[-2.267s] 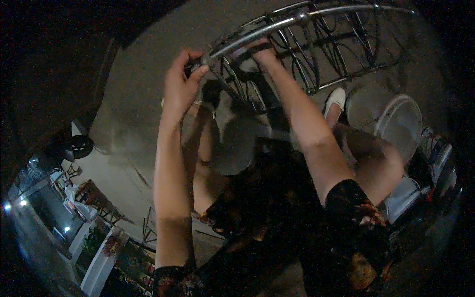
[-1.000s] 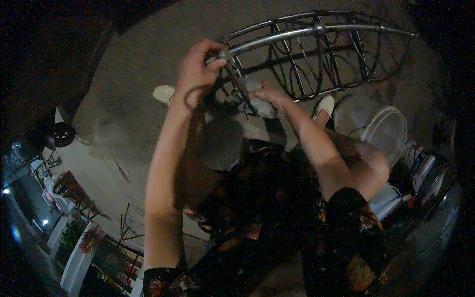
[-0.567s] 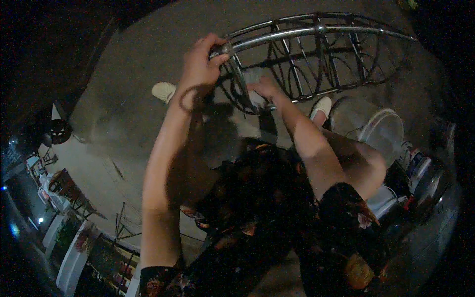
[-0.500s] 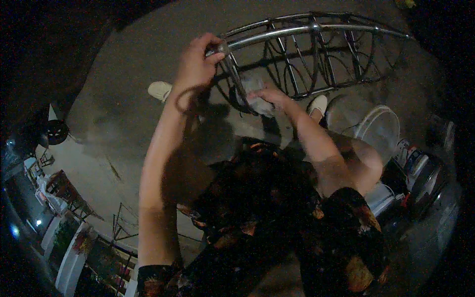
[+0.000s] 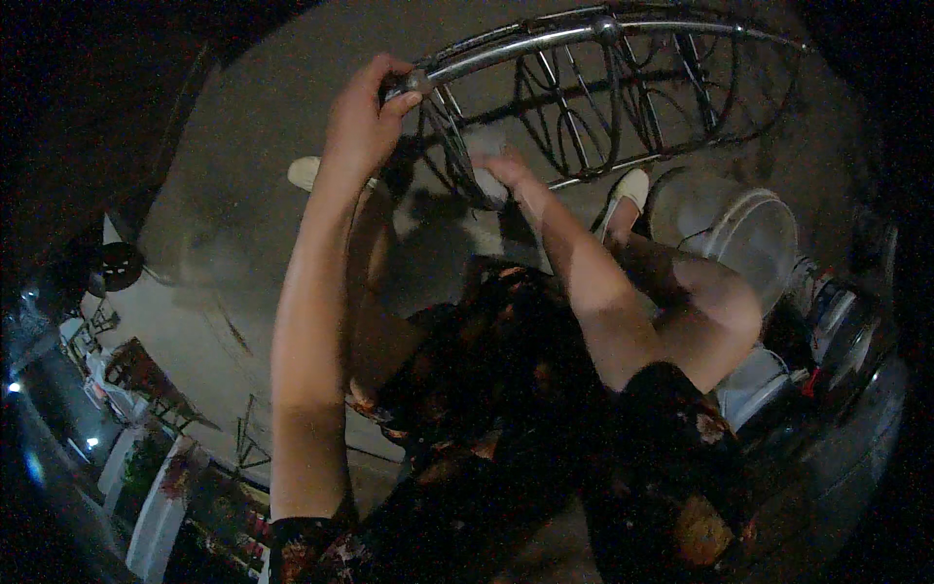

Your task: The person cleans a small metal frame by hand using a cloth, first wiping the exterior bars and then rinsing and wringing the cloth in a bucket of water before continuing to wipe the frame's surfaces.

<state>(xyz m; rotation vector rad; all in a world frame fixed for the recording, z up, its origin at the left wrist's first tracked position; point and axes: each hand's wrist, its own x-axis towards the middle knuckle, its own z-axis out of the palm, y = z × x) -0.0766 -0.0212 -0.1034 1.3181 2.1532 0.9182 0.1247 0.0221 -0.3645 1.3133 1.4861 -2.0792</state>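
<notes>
Fingers [image 5: 391, 66] of the left hand [image 5: 358, 125] curl closed around the left end of a shiny, curved metal frame [image 5: 605, 31], the thumb on its near side. Just below and to the right, the right hand [image 5: 508, 169] grips a pale cloth [image 5: 491, 187], somewhat blurred, at a thin bar near that same end. The frame, all rods and loops, stretches rightward over a grey floor [image 5: 233, 204]. Below it, a cream shoe [image 5: 632, 185] sits near a whitish, round-rimmed container [image 5: 766, 198].
</notes>
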